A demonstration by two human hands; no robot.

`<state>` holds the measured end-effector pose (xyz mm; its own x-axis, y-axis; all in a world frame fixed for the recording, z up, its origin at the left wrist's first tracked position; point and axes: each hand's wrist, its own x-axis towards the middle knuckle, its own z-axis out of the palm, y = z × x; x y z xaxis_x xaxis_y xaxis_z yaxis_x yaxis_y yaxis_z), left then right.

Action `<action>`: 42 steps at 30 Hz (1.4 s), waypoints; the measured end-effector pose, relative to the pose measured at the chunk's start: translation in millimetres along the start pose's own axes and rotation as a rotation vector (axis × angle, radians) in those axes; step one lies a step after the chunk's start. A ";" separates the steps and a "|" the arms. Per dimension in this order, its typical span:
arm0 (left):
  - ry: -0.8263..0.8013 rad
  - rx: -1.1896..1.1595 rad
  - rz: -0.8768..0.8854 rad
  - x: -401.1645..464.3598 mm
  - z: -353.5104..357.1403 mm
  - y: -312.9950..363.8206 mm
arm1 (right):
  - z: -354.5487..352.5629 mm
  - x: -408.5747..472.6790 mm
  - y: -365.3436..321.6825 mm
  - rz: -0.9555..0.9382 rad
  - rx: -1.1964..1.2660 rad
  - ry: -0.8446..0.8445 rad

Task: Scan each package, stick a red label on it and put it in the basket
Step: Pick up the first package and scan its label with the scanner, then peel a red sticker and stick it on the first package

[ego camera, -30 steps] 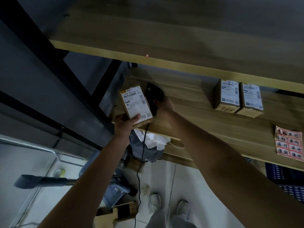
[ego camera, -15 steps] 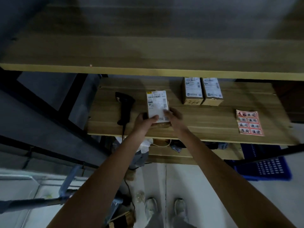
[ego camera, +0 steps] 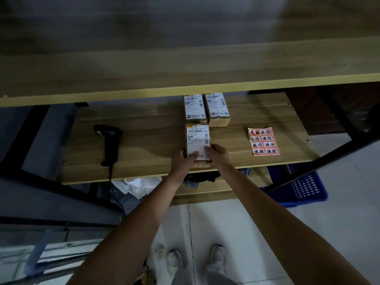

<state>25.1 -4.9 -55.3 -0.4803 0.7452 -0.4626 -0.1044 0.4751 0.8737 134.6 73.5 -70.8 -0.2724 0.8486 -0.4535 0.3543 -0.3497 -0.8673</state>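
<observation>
Black handheld scanner (ego camera: 109, 140) now set down; both left hand (ego camera: 184, 162) and right hand (ego camera: 219, 152) grip the brown cardboard package (ego camera: 198, 140), apparently resting on the wooden shelf (ego camera: 154, 132). Fingers curled. Red label sheet (ego camera: 263, 141) next.

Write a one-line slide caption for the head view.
Both hands, left hand and right hand, hold a labelled package on the shelf, between scanner and red label sheet.

Brown package (ego camera: 198, 140), white barcode label up, lies flat near red label sheet (ego camera: 263, 141).
</observation>
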 end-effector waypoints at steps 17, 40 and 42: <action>0.140 0.113 -0.119 28.1 29.2 -15.9 | -20.4 24.6 -1.0 0.184 0.029 -0.088; -0.002 0.702 0.410 18.3 173.9 45.1 | -143.4 58.7 -5.1 0.064 -0.344 0.112; -0.037 0.723 0.389 23.0 180.7 39.4 | -161.0 63.2 2.9 -0.051 -0.487 0.218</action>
<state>167.3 115.5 -58.7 -0.3361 0.9277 -0.1628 0.6567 0.3547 0.6656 262.5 190.1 -68.9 -0.1265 0.9404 -0.3156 0.7340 -0.1253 -0.6675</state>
